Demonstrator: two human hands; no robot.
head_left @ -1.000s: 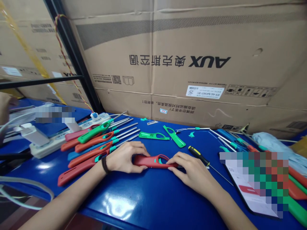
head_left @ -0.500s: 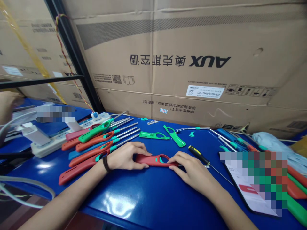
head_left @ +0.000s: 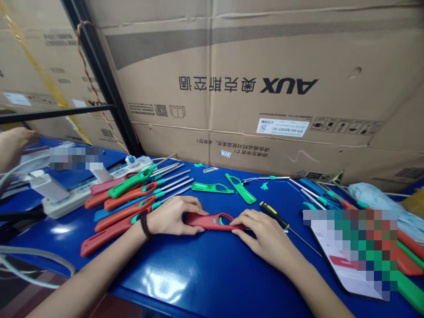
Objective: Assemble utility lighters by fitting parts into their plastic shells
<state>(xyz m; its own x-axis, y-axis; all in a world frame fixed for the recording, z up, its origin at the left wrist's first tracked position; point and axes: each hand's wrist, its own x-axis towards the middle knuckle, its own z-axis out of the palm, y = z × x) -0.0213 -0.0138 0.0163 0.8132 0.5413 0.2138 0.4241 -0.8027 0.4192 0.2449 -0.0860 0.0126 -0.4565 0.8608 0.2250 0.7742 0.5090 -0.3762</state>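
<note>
A red lighter handle (head_left: 212, 221) with a teal trigger lies flat on the blue table (head_left: 198, 274), held at both ends. My left hand (head_left: 174, 216) is closed on its left end, fingers above and thumb below. My right hand (head_left: 263, 234) pinches the right end with its fingertips. A yellow-and-black screwdriver (head_left: 276, 216) lies just behind my right hand.
A row of red, blue and green long-nosed lighters (head_left: 132, 198) lies left of my left hand. Two green handle halves (head_left: 225, 187) sit behind. More lighters and a tray (head_left: 351, 260) are at right. A power strip (head_left: 82, 190) and another person's hand (head_left: 11, 145) are at far left. Cardboard boxes (head_left: 265, 88) wall the back.
Both hands stay on the red handle, which has shifted only slightly. The other person's hand at far left has moved a little into view.
</note>
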